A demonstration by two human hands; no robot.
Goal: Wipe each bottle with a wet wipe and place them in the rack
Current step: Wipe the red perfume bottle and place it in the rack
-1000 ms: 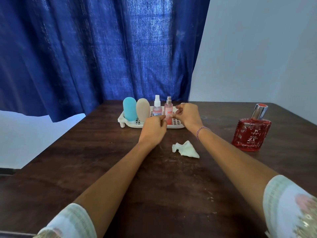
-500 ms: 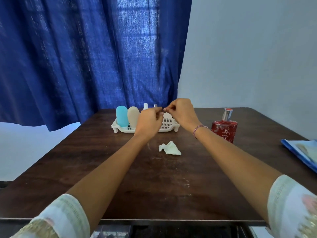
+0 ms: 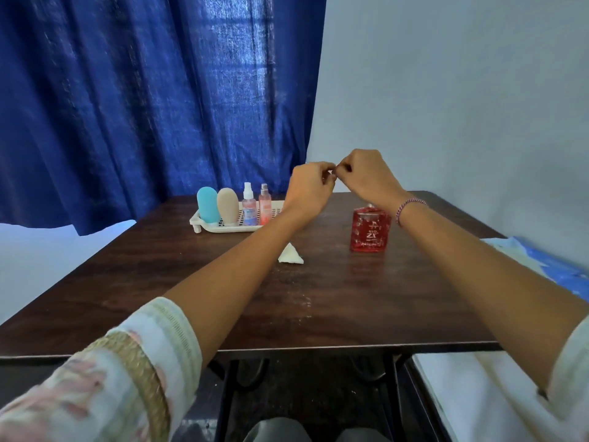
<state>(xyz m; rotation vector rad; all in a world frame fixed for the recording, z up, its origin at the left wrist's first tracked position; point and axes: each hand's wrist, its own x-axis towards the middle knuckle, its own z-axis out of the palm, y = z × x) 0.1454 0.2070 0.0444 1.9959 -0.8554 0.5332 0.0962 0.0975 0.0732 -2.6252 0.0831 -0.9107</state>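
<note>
rack's (image 3: pixel 204 226) right end — behind left forearm

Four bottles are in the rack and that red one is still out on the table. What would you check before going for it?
1. Red bottle upright and within reach: ok, it stands on the table right of the rack.
2. Free space in the rack: ok, its right part looks bare, though the left hand covers some of it.
3. Wipe at hand: ok, it lies crumpled on the table.
4. Hands free: cannot tell, left hand and right hand meet fingertip to fingertip above the table; anything pinched is too small to see.
5. Four bottles upright in the rack: ok.
</note>
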